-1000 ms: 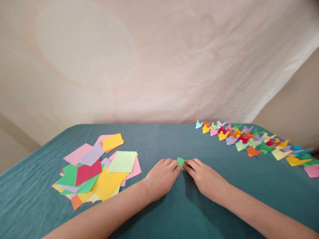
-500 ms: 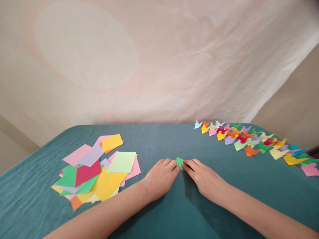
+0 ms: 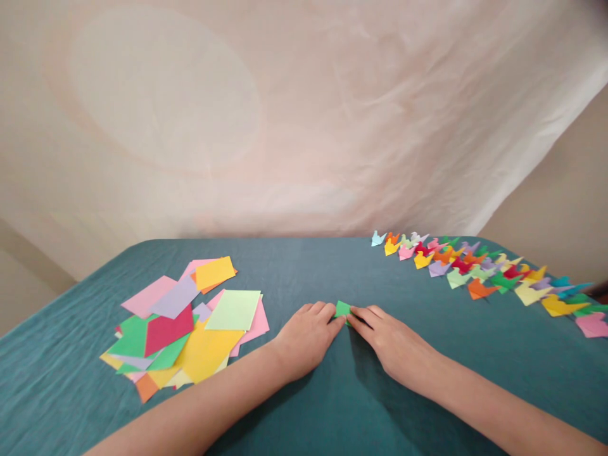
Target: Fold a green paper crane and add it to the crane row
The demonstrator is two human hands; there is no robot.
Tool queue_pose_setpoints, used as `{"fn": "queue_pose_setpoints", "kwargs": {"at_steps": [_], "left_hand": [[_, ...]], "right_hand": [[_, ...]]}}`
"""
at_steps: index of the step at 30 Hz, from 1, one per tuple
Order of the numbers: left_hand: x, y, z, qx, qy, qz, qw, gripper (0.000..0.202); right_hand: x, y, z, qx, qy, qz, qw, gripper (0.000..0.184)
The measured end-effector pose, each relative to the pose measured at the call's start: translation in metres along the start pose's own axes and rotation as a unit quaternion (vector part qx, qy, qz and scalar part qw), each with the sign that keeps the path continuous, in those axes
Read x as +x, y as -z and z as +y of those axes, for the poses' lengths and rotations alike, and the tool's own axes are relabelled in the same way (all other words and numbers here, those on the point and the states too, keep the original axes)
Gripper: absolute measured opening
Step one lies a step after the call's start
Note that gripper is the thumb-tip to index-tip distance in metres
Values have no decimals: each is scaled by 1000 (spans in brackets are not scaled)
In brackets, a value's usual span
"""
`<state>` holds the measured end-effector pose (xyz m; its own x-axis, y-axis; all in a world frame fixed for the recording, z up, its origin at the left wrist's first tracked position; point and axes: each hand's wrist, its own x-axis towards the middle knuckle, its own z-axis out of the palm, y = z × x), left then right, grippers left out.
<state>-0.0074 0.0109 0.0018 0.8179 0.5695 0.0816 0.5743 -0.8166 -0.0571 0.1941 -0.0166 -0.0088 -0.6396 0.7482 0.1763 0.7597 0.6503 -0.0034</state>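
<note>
A small folded piece of green paper lies on the tablecloth between my two hands, its lower part partly covered by fingers. My left hand is closed on its left side, thumb and fingertips pressed at the edge. From the other side, my right hand pinches the paper's right edge between thumb and fingers. The exact folds under the fingertips are hidden.
On the left, loose coloured paper squares lie in an overlapping heap. Several folded paper cranes stand in rows at the right. A dark teal cloth covers the table; a pale sheet hangs behind it.
My right fingertips have shifted very slightly on the green paper, showing a little more of it. Both hands otherwise stay in place.
</note>
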Motion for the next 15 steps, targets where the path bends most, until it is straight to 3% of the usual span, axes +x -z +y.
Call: {"fn": "queue_pose_setpoints", "kwargs": {"at_steps": [15], "left_hand": [[-3, 4, -6, 30, 9, 22, 999, 30]], "right_hand": [[1, -5, 0, -2, -8, 7, 1000, 42]]}}
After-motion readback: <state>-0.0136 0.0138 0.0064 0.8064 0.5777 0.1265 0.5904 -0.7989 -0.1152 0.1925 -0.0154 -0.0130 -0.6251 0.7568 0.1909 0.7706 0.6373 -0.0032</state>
